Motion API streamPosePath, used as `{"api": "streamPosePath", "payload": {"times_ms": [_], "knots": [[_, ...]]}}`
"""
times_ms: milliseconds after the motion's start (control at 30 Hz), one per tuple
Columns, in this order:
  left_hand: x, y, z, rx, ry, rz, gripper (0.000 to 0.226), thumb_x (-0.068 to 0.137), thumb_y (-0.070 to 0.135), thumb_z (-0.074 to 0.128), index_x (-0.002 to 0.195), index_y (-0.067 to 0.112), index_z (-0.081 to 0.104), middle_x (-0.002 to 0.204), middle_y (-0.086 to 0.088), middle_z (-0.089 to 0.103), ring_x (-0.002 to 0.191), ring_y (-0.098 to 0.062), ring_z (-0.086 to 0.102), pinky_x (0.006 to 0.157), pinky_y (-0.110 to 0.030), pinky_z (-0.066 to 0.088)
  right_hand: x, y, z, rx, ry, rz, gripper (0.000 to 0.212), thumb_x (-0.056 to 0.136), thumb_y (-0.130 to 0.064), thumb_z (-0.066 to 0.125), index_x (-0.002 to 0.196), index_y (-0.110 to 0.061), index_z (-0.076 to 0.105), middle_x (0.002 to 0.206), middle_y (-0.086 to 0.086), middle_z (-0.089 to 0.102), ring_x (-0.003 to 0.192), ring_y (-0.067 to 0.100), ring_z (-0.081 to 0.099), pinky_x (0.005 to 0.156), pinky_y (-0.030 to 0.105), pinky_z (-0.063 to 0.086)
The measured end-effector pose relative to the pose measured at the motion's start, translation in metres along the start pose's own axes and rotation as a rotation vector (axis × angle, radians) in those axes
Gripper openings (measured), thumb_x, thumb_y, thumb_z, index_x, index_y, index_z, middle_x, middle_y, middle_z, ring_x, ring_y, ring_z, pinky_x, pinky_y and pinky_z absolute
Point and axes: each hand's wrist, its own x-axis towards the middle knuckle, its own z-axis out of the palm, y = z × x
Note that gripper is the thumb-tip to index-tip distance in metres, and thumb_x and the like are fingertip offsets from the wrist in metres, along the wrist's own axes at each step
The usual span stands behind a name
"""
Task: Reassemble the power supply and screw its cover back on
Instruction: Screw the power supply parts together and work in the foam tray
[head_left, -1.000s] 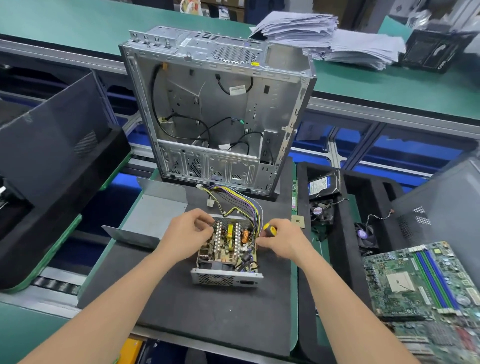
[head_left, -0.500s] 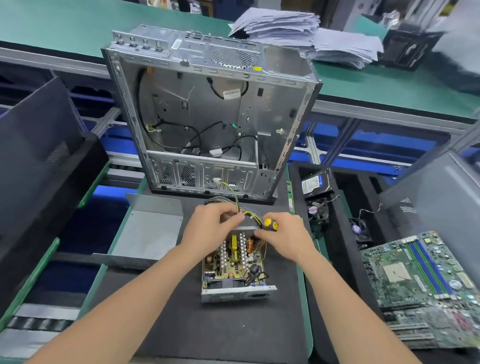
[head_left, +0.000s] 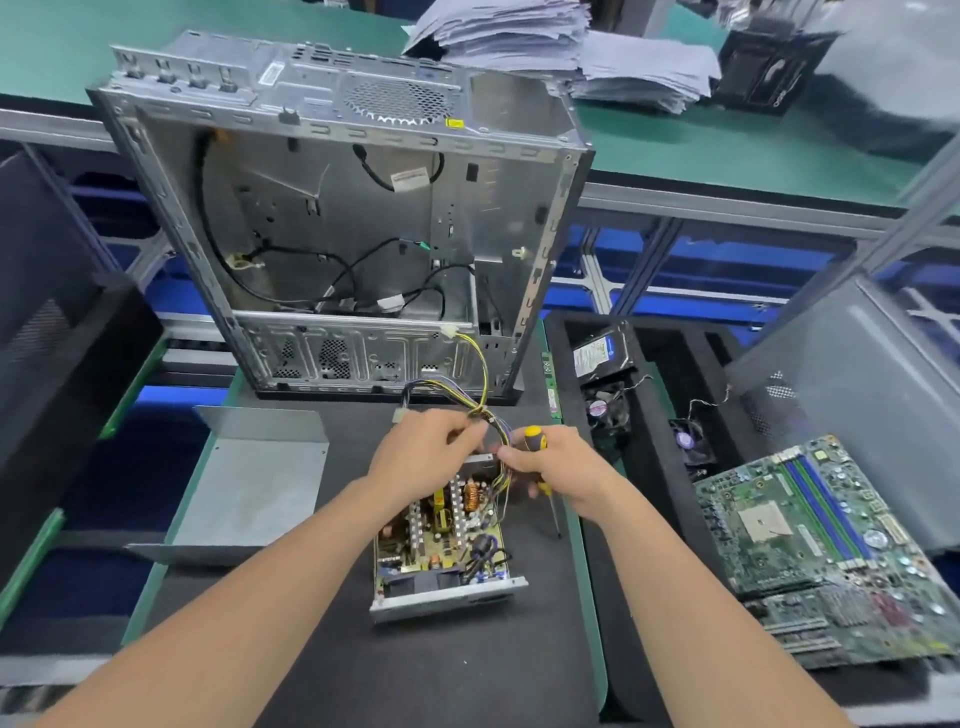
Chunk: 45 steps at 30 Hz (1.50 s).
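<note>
The open power supply (head_left: 441, 540) lies on the black mat (head_left: 457, 670), its circuit board bare. Its grey metal cover (head_left: 254, 493) lies upturned to the left. A bundle of yellow and purple wires (head_left: 480, 395) rises from the supply's far end. My left hand (head_left: 423, 457) pinches these wires at the supply's far edge. My right hand (head_left: 556, 467) grips a yellow-and-black screwdriver (head_left: 535, 439) whose shaft points down beside the supply, and its fingertips touch the same wires.
An empty computer case (head_left: 337, 218) stands upright just behind the mat. A foam tray (head_left: 649, 374) on the right holds a hard drive (head_left: 600, 353) and fans. A motherboard (head_left: 810, 545) lies at the right. Dark case panels (head_left: 57, 332) lean at the left.
Both hands have moved from the middle of the supply to its far end and gathered the wire bundle, lifting it. My head has moved closer.
</note>
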Motion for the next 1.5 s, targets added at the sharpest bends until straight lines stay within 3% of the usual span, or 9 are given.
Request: {"api": "streamPosePath", "payload": {"times_ms": [100,233,333,500,633,867,1133,1333,1500], "knots": [[-0.001,-0.001,0.003,0.074,-0.084,-0.028,0.033,0.099,0.061,0.046,0.071,0.051,0.062,0.059,0.012,0.060,0.061,-0.009,0.059,0.056,-0.031,0.045,0.009,-0.001,-0.008,0.103,-0.098,0.071,0.010,0.098,-0.010,0.074,0.091,-0.003,0.072,0.079,0.004,0.068,0.066,0.016,0.062,0.058,0.028,0.051],[-0.001,-0.002,-0.001,0.049,-0.140,-0.048,0.025,0.091,0.060,0.056,0.077,0.041,0.064,0.071,0.013,0.066,0.059,-0.002,0.058,0.056,-0.030,0.041,0.022,0.000,-0.013,0.070,-0.141,0.083,0.018,0.097,-0.015,0.076,0.079,-0.016,0.078,0.080,-0.002,0.073,0.068,0.015,0.063,0.051,0.025,0.041],[-0.003,-0.002,-0.004,0.078,-0.186,-0.042,0.014,0.077,0.059,0.066,0.081,0.046,0.064,0.079,0.017,0.069,0.067,-0.001,0.062,0.065,-0.033,0.051,0.033,-0.004,-0.009,-0.014,-0.150,0.029,0.018,0.095,-0.015,0.079,0.080,-0.009,0.069,0.073,0.000,0.068,0.066,0.016,0.060,0.050,0.027,0.038],[-0.008,-0.003,-0.002,0.238,-0.170,0.033,0.031,0.067,0.059,0.072,0.083,0.045,0.050,0.082,0.015,0.062,0.079,-0.012,0.060,0.073,-0.038,0.054,0.050,-0.020,0.000,-0.219,-0.231,-0.048,0.032,0.083,-0.021,0.090,0.080,-0.002,0.065,0.065,0.007,0.060,0.059,0.019,0.058,0.045,0.027,0.039],[-0.010,-0.002,0.005,0.294,-0.127,0.035,0.044,0.061,0.069,0.070,0.085,0.043,0.043,0.083,0.015,0.059,0.081,-0.018,0.059,0.072,-0.040,0.054,0.060,-0.022,0.002,-0.223,-0.259,-0.048,0.023,0.078,-0.006,0.088,0.085,0.008,0.071,0.072,0.014,0.064,0.063,0.026,0.059,0.044,0.026,0.039],[-0.007,0.007,0.024,0.467,0.021,-0.012,0.064,0.058,0.093,0.053,0.079,0.036,0.032,0.080,0.014,0.065,0.076,-0.018,0.064,0.057,-0.035,0.035,0.067,-0.014,-0.018,-0.183,-0.322,-0.015,0.018,0.095,-0.008,0.077,0.103,0.008,0.073,0.077,0.008,0.071,0.068,0.017,0.068,0.050,0.024,0.045],[-0.003,0.012,0.032,0.481,0.007,-0.037,0.049,0.067,0.068,0.057,0.084,0.037,0.024,0.079,0.012,0.054,0.079,-0.023,0.065,0.058,-0.034,0.034,0.059,0.000,-0.014,-0.029,-0.258,-0.034,0.008,0.094,-0.011,0.079,0.091,-0.003,0.079,0.074,0.010,0.071,0.065,0.018,0.066,0.054,0.026,0.054],[-0.009,0.014,0.021,0.357,0.023,-0.064,0.053,0.075,0.081,0.055,0.080,0.032,0.036,0.075,0.014,0.053,0.069,-0.011,0.051,0.057,-0.034,0.034,0.042,-0.008,-0.023,0.044,-0.128,-0.008,0.049,0.105,-0.037,0.064,0.105,0.011,0.071,0.081,0.017,0.072,0.069,0.021,0.070,0.064,0.037,0.066],[-0.015,0.029,0.016,0.132,0.233,0.119,0.025,0.086,0.043,0.064,0.083,0.034,0.041,0.079,0.014,0.050,0.076,-0.006,0.049,0.064,-0.031,0.042,0.024,-0.018,-0.032,-0.022,0.034,-0.006,0.066,0.103,-0.057,0.056,0.095,0.004,0.077,0.073,0.010,0.070,0.066,0.019,0.064,0.072,0.043,0.064]]}}
